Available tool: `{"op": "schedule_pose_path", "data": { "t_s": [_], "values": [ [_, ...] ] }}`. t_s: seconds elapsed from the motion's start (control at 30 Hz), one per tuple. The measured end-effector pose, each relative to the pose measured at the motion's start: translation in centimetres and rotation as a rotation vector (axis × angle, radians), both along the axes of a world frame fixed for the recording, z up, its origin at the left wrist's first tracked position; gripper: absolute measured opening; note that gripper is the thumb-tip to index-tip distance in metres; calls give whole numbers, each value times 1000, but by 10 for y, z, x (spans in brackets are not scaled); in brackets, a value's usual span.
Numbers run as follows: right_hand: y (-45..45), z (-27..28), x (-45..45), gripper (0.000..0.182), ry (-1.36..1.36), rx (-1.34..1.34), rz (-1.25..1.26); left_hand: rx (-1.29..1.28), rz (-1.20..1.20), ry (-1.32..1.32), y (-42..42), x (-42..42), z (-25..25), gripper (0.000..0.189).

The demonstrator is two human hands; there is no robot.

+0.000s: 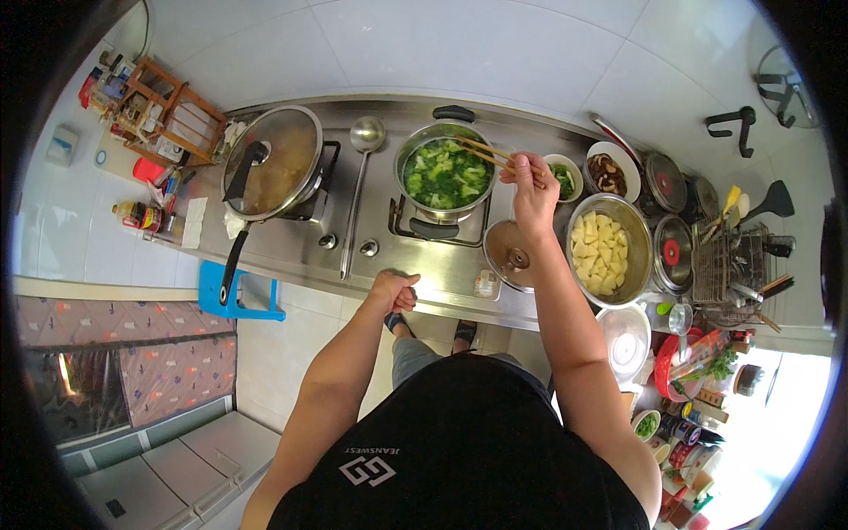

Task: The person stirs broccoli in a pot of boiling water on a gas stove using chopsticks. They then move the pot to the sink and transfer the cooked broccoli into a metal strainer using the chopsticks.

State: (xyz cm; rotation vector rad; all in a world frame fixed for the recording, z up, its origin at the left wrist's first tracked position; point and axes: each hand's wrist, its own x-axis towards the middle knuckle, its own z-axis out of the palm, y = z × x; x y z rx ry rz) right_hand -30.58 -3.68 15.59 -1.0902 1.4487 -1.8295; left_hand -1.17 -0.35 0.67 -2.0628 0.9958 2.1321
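My right hand [535,202] grips a pair of wooden chopsticks [489,152], their tips over the right part of a steel pot [445,213]. Broccoli florets [447,173] lie in liquid inside that pot, which stands on the right-hand burner and has two black handles. Near the counter's front edge, my left hand [395,291] is loosely curled, with nothing visible in it. Under my right forearm lies a round lid [507,255], partly hidden by the arm. A long-handled steel ladle [360,192] rests on the stainless counter left of the pot.
A glass-lidded frying pan [273,175] occupies the left burner, its black handle [233,264] jutting past the counter's front edge. On the right stand a steel bowl [633,281] of cut potatoes, a bowl of mushrooms [606,175], lidded pots [672,252] and a wire utensil rack [712,258].
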Motion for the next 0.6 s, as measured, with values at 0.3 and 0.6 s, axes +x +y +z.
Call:
{"op": "schedule_pose_path", "data": {
  "t_s": [0.3,0.6],
  "values": [
    [-11,3,-4,29,182,77,-27,2,-6,1,0,4,-9,48],
    [-28,-6,13,27,21,224,155,-15,-52,-8,-1,2,-4,49]
  ]
}}
